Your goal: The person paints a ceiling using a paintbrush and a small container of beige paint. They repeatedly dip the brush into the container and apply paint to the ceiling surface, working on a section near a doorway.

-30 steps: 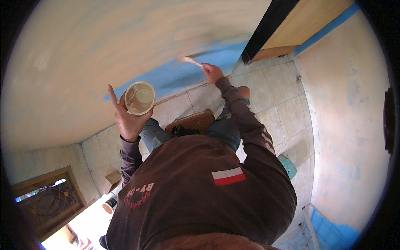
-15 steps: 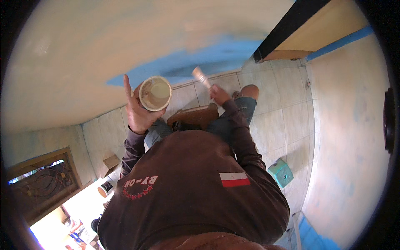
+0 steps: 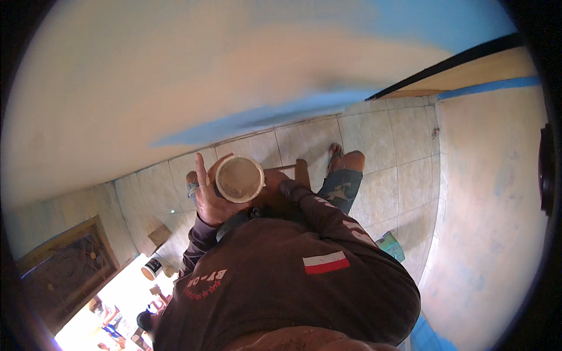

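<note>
My left hand (image 3: 212, 196) is closed around a round, pale tub (image 3: 240, 178), with one finger pointing up beside its rim. The tub's inside looks beige and smeared. Close against the tub's right side is my right hand (image 3: 274, 182); its fingers are hidden behind the tub, and the paintbrush is out of sight. Ahead of both hands stands a cream wall (image 3: 146, 88), with a streak of blue paint (image 3: 263, 114) along its lower part and more blue higher up on the right.
A wooden stool (image 3: 301, 174) stands between my legs on the tiled floor (image 3: 374, 134). A black-edged wooden panel (image 3: 468, 67) juts in at right. A teal box (image 3: 391, 245) lies behind my right side. A paint bucket (image 3: 152, 269) and people (image 3: 108, 322) are near the bright doorway.
My right hand has come down and left from the wall to the tub, and the brush has gone from sight. The tub sits lower and slightly right in view; my head view has shifted.
</note>
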